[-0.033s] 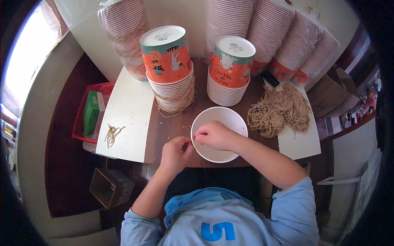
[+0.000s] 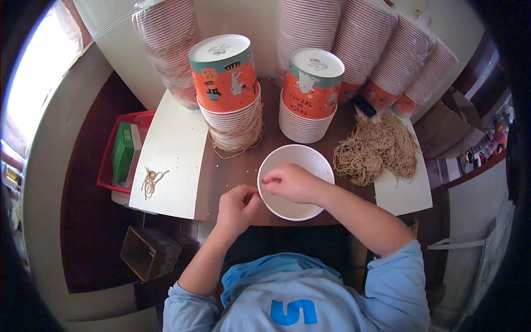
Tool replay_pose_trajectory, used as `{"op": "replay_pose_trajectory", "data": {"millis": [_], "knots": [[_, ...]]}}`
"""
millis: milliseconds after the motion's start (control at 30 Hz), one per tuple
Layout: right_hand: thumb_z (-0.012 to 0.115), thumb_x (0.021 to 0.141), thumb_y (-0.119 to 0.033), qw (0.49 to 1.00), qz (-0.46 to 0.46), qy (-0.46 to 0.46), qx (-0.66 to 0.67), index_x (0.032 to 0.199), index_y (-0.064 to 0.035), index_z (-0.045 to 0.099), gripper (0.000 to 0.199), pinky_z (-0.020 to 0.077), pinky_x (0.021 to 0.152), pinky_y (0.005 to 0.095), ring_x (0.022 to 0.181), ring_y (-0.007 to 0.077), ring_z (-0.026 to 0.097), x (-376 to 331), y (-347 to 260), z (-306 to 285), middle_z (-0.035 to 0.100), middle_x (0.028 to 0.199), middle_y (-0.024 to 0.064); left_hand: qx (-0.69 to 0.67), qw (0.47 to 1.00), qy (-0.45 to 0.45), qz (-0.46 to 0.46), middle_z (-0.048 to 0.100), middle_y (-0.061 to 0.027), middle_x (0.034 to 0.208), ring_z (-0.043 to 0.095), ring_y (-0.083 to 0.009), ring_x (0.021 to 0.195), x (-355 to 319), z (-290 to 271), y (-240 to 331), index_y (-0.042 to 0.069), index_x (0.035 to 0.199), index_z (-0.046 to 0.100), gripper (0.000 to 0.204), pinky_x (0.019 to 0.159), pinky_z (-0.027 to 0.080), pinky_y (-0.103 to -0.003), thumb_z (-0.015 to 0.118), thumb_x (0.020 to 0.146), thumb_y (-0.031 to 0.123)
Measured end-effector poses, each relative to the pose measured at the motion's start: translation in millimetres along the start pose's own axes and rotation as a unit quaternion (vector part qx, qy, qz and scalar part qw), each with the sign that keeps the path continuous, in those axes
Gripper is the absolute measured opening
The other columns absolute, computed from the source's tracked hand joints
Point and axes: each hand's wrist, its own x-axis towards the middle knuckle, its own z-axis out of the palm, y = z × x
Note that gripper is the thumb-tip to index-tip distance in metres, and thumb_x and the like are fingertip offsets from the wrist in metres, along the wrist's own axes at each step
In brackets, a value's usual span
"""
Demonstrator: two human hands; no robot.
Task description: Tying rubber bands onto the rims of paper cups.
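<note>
A white paper bucket [image 2: 296, 207] stands at the table's near edge with its open mouth facing up. My right hand [image 2: 293, 182] reaches over its rim, fingers pinched against the inner left wall. On the outside of that same wall, my left hand [image 2: 237, 207] is closed, thumb and fingertips together by the rim. Whatever either hand pinches is too small or hidden to make out. To the right lies a tangled heap of tan cord pieces [image 2: 368, 152]. A few loose cords [image 2: 150, 182] rest on the white board at left.
Two upside-down stacks of orange and teal printed buckets [image 2: 229, 88] [image 2: 312, 94] stand behind the bucket, the left one draped with cord loops. Plastic-wrapped bucket stacks [image 2: 362, 44] line the wall. A red bin [image 2: 108, 160] holds a green box [image 2: 126, 152]; a cardboard box [image 2: 149, 254] sits below.
</note>
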Motion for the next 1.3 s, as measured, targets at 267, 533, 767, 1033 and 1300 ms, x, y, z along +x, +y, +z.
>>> {"op": "replay_pose_trajectory", "data": {"millis": [267,533,767,1033,1300], "knots": [[0.058,0.081,-0.012,0.997,0.052,0.050,-0.028,0.097,-0.0022,0.059,0.019,0.0488,0.067,0.0399,0.074,0.0271,0.063,-82,-52,-28,0.062,0.080,0.0145,-0.576,0.795,-0.068,-0.175,0.062,-0.0135,0.104,0.059,-0.0213,0.093,-44,-11,-53,0.004,0.086,0.061,0.013,0.081,0.046,-0.034,0.059,0.085,0.017],[0.057,0.079,-0.001,0.978,-0.159,0.081,-0.111,0.092,-0.0032,0.063,0.015,0.0509,0.068,0.0376,0.076,0.0306,0.061,-99,-6,59,0.061,0.080,0.0122,-0.608,0.766,-0.181,-0.101,0.056,-0.0148,0.123,0.051,-0.0244,0.115,-77,16,-31,0.005,0.083,0.065,0.010,0.100,0.036,-0.036,0.058,0.085,0.012],[0.061,0.078,-0.004,0.979,-0.168,0.117,-0.008,0.088,-0.0023,0.064,0.011,0.0482,0.078,0.0366,0.082,0.0286,0.062,-78,7,51,0.065,0.090,0.0122,-0.460,0.881,-0.108,0.018,0.056,-0.0161,0.121,0.052,-0.0231,0.114,-46,38,-22,0.002,0.084,0.062,0.008,0.097,0.039,-0.035,0.054,0.085,0.001],[0.066,0.077,-0.016,0.986,-0.061,0.154,0.006,0.082,-0.0068,0.065,0.010,0.0476,0.072,0.0375,0.077,0.0269,0.060,-99,-6,37,0.063,0.080,0.0090,-0.513,0.849,-0.128,-0.018,0.058,-0.0079,0.099,0.057,-0.0143,0.092,-43,46,-25,0.001,0.086,0.058,0.006,0.080,0.046,-0.027,0.053,0.085,-0.002],[0.065,0.083,-0.012,0.974,0.062,0.149,0.159,0.089,0.0003,0.065,0.013,0.0494,0.065,0.0234,0.071,0.0077,0.059,-84,-8,43,0.066,0.079,0.0034,-0.083,0.984,0.006,0.161,0.056,-0.0058,0.081,0.057,-0.0115,0.067,-49,39,1,0.002,0.085,0.058,0.007,0.056,0.046,-0.025,0.061,0.080,0.000]]}}
